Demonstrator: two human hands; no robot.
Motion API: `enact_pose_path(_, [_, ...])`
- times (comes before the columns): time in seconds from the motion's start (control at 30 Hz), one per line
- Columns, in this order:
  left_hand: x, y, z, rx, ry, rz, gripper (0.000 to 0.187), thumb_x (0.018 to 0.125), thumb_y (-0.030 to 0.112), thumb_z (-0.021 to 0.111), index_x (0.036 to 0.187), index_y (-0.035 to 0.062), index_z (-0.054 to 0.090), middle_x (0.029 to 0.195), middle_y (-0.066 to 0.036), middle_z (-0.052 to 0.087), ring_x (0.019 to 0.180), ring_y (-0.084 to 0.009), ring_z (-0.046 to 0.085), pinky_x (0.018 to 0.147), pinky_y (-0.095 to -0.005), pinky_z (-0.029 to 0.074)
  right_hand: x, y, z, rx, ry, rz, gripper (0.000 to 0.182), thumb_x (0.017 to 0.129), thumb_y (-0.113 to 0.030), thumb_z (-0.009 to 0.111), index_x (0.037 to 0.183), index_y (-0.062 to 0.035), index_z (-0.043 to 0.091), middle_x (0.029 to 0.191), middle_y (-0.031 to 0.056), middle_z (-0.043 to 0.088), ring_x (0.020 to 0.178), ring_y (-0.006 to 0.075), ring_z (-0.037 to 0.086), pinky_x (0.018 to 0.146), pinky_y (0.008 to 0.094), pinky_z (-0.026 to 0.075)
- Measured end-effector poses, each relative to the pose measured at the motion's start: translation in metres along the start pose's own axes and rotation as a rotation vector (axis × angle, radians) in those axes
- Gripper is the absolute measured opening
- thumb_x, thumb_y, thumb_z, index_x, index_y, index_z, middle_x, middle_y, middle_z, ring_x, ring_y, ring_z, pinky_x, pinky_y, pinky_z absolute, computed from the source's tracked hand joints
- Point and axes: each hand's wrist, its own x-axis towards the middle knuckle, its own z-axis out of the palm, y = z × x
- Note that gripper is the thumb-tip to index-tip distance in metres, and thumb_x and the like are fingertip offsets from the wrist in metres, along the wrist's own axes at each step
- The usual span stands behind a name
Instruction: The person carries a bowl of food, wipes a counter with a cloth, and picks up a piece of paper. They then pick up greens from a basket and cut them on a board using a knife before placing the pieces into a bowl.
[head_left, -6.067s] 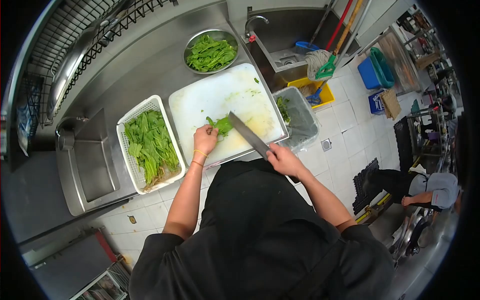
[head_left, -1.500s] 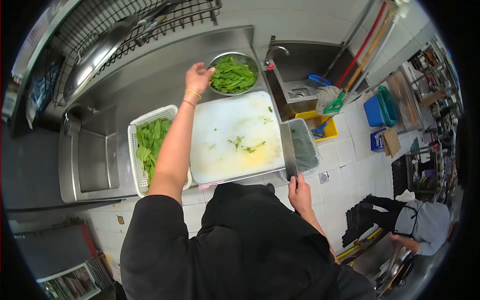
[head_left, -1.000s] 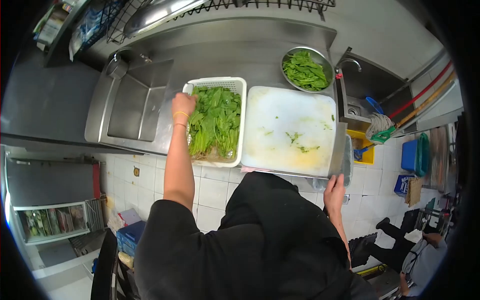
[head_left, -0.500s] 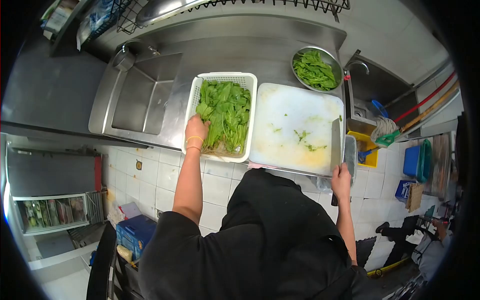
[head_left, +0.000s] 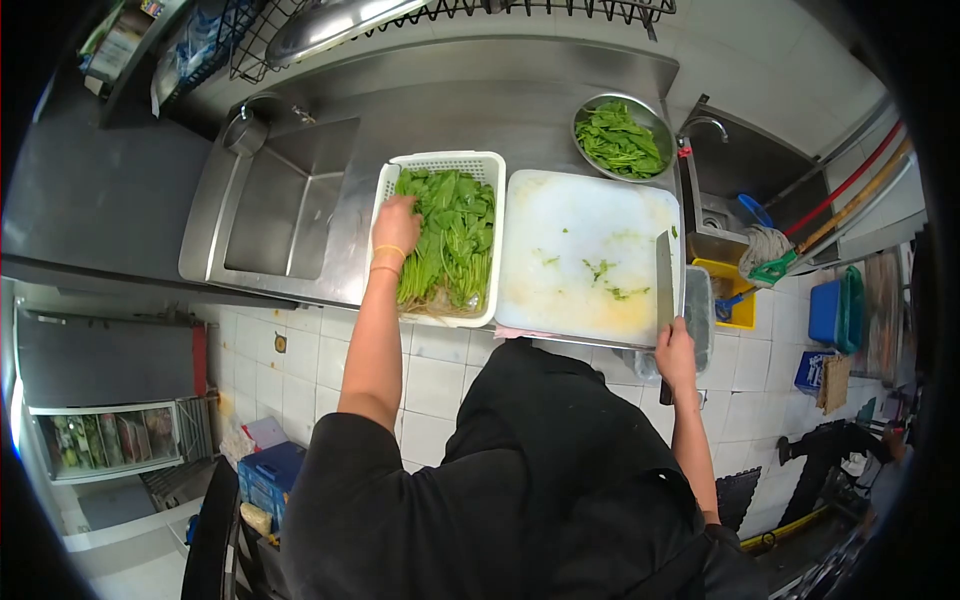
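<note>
My left hand (head_left: 397,222), a yellow band at its wrist, reaches into the left side of a white plastic basket (head_left: 497,215). Its fingers curl into the leafy greens (head_left: 455,235), and the leaves partly hide the fingertips. The greens lie with their stems and root ends toward me. In my right hand (head_left: 676,352) is the handle of a cleaver (head_left: 665,285). The broad blade rests along the right edge of a white cutting board (head_left: 580,255), pointing away from me. Small green scraps (head_left: 600,270) are scattered on the board.
A metal bowl (head_left: 664,128) of cut greens stands behind the board. Left of the basket is a steel sink (head_left: 285,215); another sink (head_left: 740,165) is at right. A clear plastic container (head_left: 698,330) sits below the board's right edge. Another person (head_left: 840,450) is at lower right.
My left hand has moved farther from me along the greens, toward the leafy ends. My right hand and the cleaver stay at the board's right edge.
</note>
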Motion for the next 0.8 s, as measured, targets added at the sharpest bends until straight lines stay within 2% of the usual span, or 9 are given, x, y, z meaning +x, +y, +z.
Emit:
enact_pose_path(0.07, [0.007,-0.004,0.019,0.161,-0.335,0.257,0.032,0.079,0.009,0.065,0.11,0.0105,0.07,0.116,-0.015,0.065,0.11,-0.0351,0.057,0.092,-0.0409,0.049,-0.002,-0.005,-0.003,0.01,-0.017,0.02,0.021,0.096,-0.017,0.045,0.103,0.0029,0.047,0.086,0.0362,0.061,0.085,0.0544,0.058,0.074,0.0622,0.044])
enact_pose_path(0.1, [0.011,-0.004,0.024,0.245,-0.425,0.189,0.035,0.078,0.008,0.064,0.112,0.0117,0.071,0.114,-0.012,0.067,0.117,-0.0338,0.052,0.1,-0.0403,0.045,-0.002,-0.005,-0.003,0.009,-0.015,0.02,0.021,0.096,-0.017,0.045,0.103,0.0029,0.047,0.086,0.0362,0.061,0.085,0.0544,0.058,0.074,0.0622,0.044])
enact_pose_path(0.2, [0.03,0.007,0.013,0.372,-0.493,0.112,0.031,0.077,0.01,0.063,0.107,0.013,0.073,0.11,-0.013,0.068,0.109,-0.0363,0.058,0.097,-0.042,0.048,-0.001,-0.004,-0.005,0.002,-0.019,0.034,0.021,0.096,-0.016,0.045,0.103,0.0029,0.047,0.086,0.0363,0.061,0.086,0.0547,0.058,0.074,0.0619,0.044])
enact_pose_path(0.4, [0.058,-0.025,0.001,0.045,-0.28,0.04,0.025,0.079,0.018,0.066,0.102,0.0138,0.074,0.097,-0.017,0.071,0.093,-0.0375,0.066,0.083,-0.045,0.053,-0.005,-0.002,-0.003,0.029,-0.017,0.035,0.021,0.095,-0.016,0.046,0.102,0.0031,0.046,0.087,0.037,0.06,0.087,0.055,0.057,0.074,0.0611,0.045])
enact_pose_path(0.43, [0.059,-0.027,-0.004,-0.076,-0.18,0.055,0.024,0.08,0.019,0.069,0.102,0.0097,0.073,0.09,-0.016,0.072,0.087,-0.0308,0.069,0.08,-0.0399,0.054,-0.005,-0.002,-0.003,0.035,-0.012,0.036,0.021,0.095,-0.016,0.046,0.101,0.0032,0.046,0.087,0.0369,0.061,0.087,0.0549,0.057,0.074,0.0611,0.045])
enact_pose_path(0.47, [0.061,-0.029,-0.009,-0.074,-0.182,0.059,0.024,0.08,0.019,0.069,0.102,0.0097,0.073,0.09,-0.016,0.072,0.087,-0.0308,0.069,0.08,-0.0399,0.054,-0.005,-0.002,-0.002,0.042,-0.008,0.038,0.021,0.095,-0.016,0.046,0.101,0.0033,0.046,0.087,0.0368,0.061,0.086,0.0548,0.058,0.074,0.061,0.045])
enact_pose_path(0.53, [0.065,-0.03,-0.022,-0.381,-0.181,-0.137,0.021,0.08,0.015,0.072,0.099,0.005,0.072,0.086,-0.013,0.073,0.079,-0.0225,0.069,0.075,-0.0337,0.054,-0.005,0.0,-0.001,0.038,-0.007,0.038,0.021,0.095,-0.016,0.046,0.101,0.0034,0.046,0.087,0.0367,0.061,0.086,0.0548,0.058,0.074,0.061,0.045])
enact_pose_path(0.57, [0.065,-0.028,-0.027,-0.451,-0.151,-0.127,0.019,0.083,0.01,0.071,0.099,0.0009,0.071,0.081,-0.008,0.071,0.072,-0.0136,0.065,0.068,-0.028,0.052,-0.004,0.0,-0.001,0.033,-0.007,0.035,0.021,0.095,-0.016,0.045,0.102,0.0036,0.046,0.086,0.0365,0.061,0.086,0.0548,0.058,0.074,0.0609,0.045])
enact_pose_path(0.8, [0.063,-0.009,-0.044,-0.861,-0.154,-0.292,0.021,0.092,0.007,0.063,0.111,-0.0024,0.064,0.082,-0.004,0.068,0.068,-0.0091,0.062,0.061,-0.0231,0.051,-0.004,0.003,0.0,0.041,0.022,0.023,0.021,0.094,-0.016,0.047,0.103,0.0034,0.047,0.084,0.0362,0.061,0.085,0.054,0.058,0.073,0.0603,0.045])
